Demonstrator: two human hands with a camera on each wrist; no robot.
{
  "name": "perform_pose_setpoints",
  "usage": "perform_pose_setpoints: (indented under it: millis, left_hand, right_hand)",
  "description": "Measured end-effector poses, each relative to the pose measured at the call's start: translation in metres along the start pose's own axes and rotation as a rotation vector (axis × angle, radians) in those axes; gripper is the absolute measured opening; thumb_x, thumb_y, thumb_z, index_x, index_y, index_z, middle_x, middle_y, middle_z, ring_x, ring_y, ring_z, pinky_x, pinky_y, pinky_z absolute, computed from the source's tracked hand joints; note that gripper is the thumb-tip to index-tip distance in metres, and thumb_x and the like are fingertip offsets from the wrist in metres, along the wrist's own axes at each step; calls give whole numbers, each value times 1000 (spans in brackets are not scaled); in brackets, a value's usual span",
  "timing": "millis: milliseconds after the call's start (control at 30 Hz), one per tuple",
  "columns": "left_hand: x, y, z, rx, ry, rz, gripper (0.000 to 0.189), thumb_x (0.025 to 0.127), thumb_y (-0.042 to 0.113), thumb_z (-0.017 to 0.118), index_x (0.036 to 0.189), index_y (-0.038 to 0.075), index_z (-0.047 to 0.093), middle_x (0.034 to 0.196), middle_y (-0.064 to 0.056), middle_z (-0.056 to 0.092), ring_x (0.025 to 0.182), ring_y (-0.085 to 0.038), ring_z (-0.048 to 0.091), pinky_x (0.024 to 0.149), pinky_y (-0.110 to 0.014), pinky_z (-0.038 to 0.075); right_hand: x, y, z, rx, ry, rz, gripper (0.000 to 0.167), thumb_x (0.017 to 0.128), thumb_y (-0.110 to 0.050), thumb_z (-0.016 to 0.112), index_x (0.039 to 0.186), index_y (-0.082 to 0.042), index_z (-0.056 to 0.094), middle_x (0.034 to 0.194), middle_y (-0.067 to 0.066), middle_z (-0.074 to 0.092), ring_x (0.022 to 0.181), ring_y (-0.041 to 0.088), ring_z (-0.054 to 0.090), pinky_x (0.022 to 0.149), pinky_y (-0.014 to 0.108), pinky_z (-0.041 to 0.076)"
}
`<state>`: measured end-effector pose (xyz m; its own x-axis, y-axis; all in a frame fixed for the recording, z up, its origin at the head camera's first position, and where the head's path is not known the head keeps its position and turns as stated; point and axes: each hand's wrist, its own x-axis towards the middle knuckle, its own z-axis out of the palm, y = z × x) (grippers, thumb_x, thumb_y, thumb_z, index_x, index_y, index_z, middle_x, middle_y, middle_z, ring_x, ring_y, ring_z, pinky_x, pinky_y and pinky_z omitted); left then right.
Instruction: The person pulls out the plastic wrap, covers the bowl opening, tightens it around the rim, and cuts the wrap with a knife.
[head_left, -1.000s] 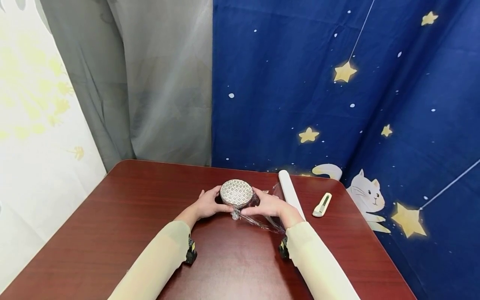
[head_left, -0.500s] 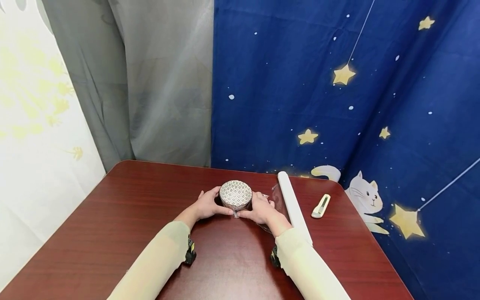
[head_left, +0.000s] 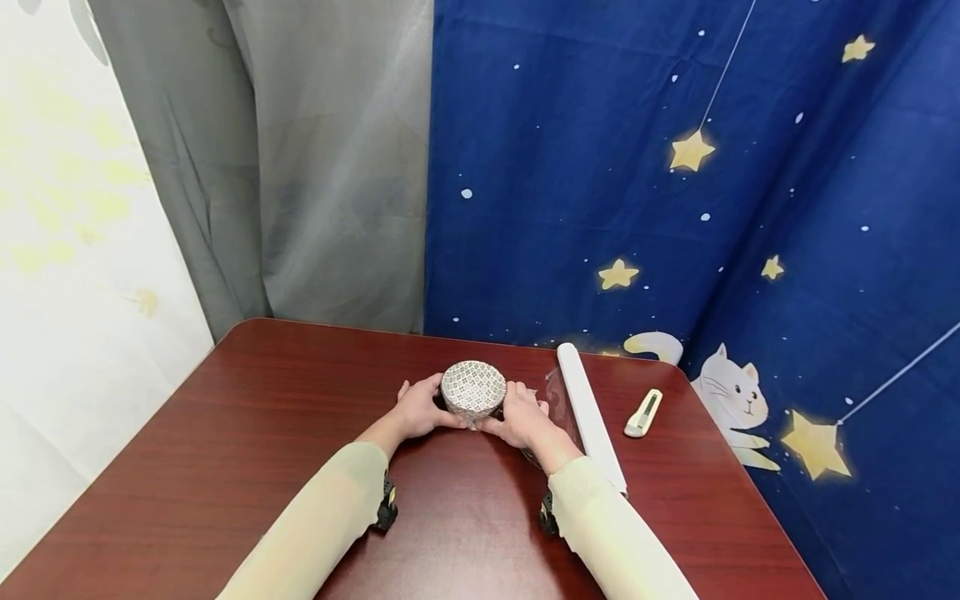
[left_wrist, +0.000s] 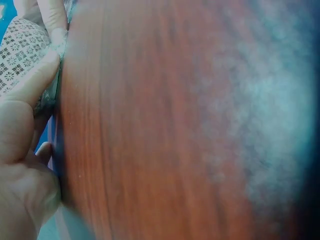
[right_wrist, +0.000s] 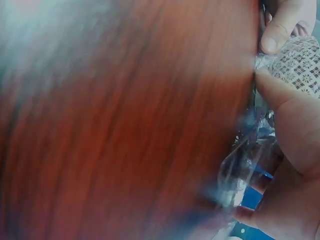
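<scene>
A round container (head_left: 474,385) with a pale, dark-patterned top sits between both hands over the table. Clear plastic film covers its near edge, where it bunches up. On its left side, my left hand (head_left: 417,410) grips it, thumb along the near rim. Opposite, my right hand (head_left: 522,417) holds the right side, its thumb close to the left one. In the right wrist view, loose crinkled plastic film (right_wrist: 245,160) hangs below the right thumb beside the patterned surface (right_wrist: 301,62). The left wrist view shows the left thumb (left_wrist: 35,75) on the wrapped edge. The container's underside is hidden.
A white roll of plastic film (head_left: 588,408) lies right of the right hand, a sheet of film (head_left: 558,396) beside it. Farther right lies a cream utility knife (head_left: 643,413). The red-brown table (head_left: 300,417) ends at curtains behind.
My right hand has shifted left and turned inward, its thumb moving toward the left thumb. The film stretched in front of it is now mostly out of sight. The left hand stays nearly still.
</scene>
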<state>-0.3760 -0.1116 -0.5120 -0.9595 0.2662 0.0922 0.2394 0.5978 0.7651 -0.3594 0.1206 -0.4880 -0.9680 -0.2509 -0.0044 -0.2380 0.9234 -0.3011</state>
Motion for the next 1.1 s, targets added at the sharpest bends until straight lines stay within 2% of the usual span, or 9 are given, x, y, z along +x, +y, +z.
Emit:
perform_pose_setpoints:
  millis: [133,233,433,500,567,733,833,933,1100]
  left_hand:
    - [1,0,0,13,-3,-3,83,76,31,102,146,10,62,140,-14,76,145,-35,62,132,-74,5]
    - [2,0,0,14,-9,-7,86,76,32,102,148,9,61,141,-15,75,146,-35,61,132,-73,5]
    - [3,0,-1,9,-14,-11,84,76,31,102,146,9,61,140,-15,76,148,-35,60,132,-73,4]
    - [3,0,-1,6,-13,-12,82,76,30,102,145,9,62,139,-14,76,148,-35,60,133,-73,4]
    - [3,-1,-1,-1,-16,-14,82,76,30,102,145,10,62,139,-14,77,148,-35,60,133,-72,4]
    - [2,-1,-1,-11,-20,-11,82,76,28,102,146,10,63,139,-15,76,148,-36,60,133,-72,4]
    - [3,-2,-1,-7,-22,-8,82,76,29,102,145,10,63,139,-14,77,148,-35,60,132,-73,4]
    - [2,-2,-2,-8,-26,-11,81,76,29,102,145,11,64,138,-13,77,148,-34,59,133,-72,4]
    - [1,-3,-1,-8,-23,-15,82,75,29,102,145,11,64,138,-14,77,147,-33,61,133,-72,4]
  right_hand:
    - [-3,4,-14,28,-69,-48,97,84,-53,92,149,6,50,141,22,58,134,44,58,111,64,45]
    - [-5,10,-26,103,-148,-96,100,78,-38,97,156,2,47,146,22,54,136,39,52,117,60,45]
    - [-2,22,-41,151,-194,-97,103,75,-16,90,163,3,40,152,25,53,132,31,57,118,50,49]
    - [4,27,-39,123,-171,-109,95,75,-15,88,158,6,46,144,24,61,126,30,64,116,48,51]
    - [22,51,-18,87,-111,-181,86,77,-20,88,152,5,53,131,16,70,118,24,67,111,40,54]
    - [57,81,20,29,-21,-208,48,84,-28,86,125,-6,74,100,0,79,95,15,72,92,35,59]
    - [63,78,28,29,38,-172,18,85,-26,82,99,-16,79,87,-2,77,85,18,71,83,39,59]
    - [57,70,25,7,110,-153,8,85,-30,82,82,-24,78,86,1,74,87,27,66,80,46,55]
    - [28,32,-10,126,0,-58,8,91,-20,82,86,-16,79,83,6,79,83,29,73,84,47,60]
